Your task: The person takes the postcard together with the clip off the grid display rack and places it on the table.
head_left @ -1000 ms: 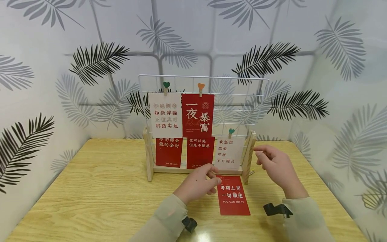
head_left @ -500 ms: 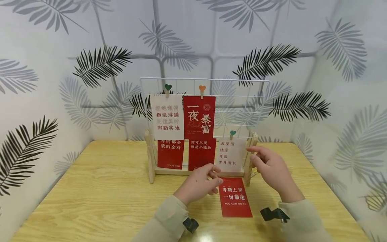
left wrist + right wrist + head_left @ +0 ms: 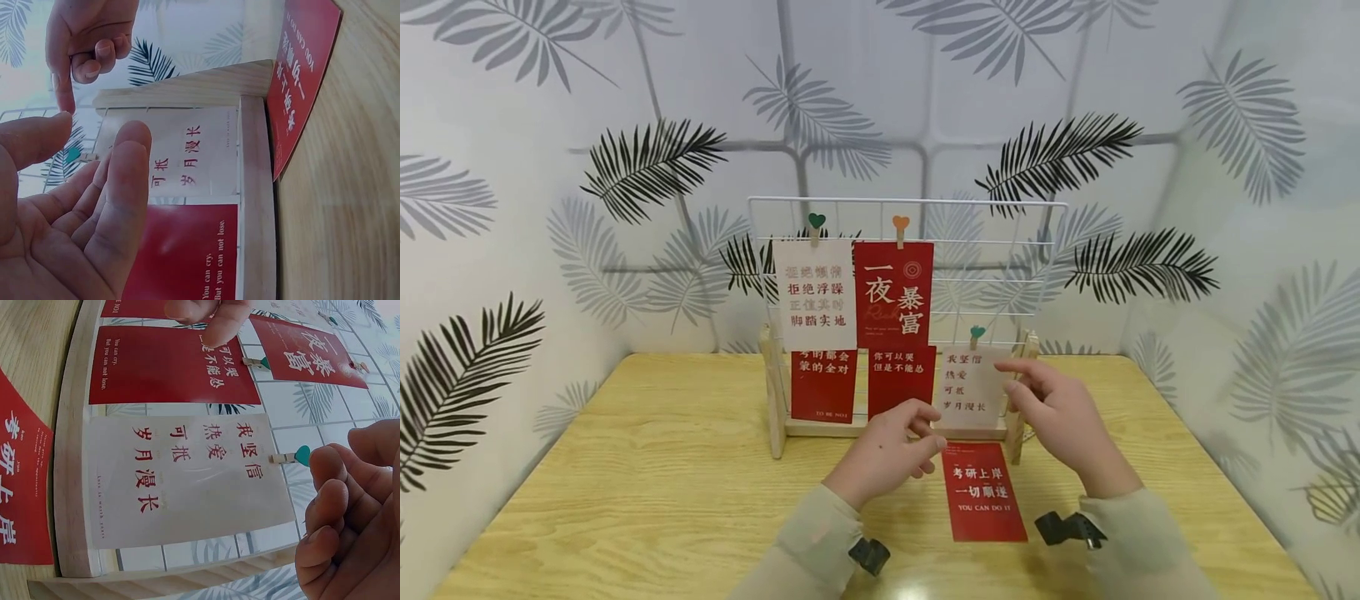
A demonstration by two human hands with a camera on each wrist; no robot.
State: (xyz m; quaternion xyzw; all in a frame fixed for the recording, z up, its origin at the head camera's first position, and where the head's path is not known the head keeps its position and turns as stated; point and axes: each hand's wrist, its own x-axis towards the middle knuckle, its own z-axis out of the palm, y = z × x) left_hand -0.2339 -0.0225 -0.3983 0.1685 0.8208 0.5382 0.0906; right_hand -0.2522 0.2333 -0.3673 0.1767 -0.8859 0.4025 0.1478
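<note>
My right hand (image 3: 1063, 421) hovers before the right edge of a white card (image 3: 966, 400) on a wire grid rack, index finger stretched out, nothing held. In the right wrist view its fingers (image 3: 328, 500) are bent close to the teal heart clothespin (image 3: 292, 456) at the card's top. My left hand (image 3: 887, 450) hangs loosely curved in front of the rack's lower bar, empty, thumb apart from the fingers. A red card (image 3: 987, 500) lies on the table between the hands, close to the rack's foot.
The grid rack (image 3: 1030, 204) has wooden feet. A white card (image 3: 812, 333) under a green heart clothespin (image 3: 816, 221) and a red card (image 3: 887, 250) under an orange one (image 3: 900, 222) hang above two more red cards. Patterned walls enclose the table (image 3: 647, 483).
My right hand has moved left, from beside the rack's wooden foot to the edge of the lower white card. The left hand stays almost where it was.
</note>
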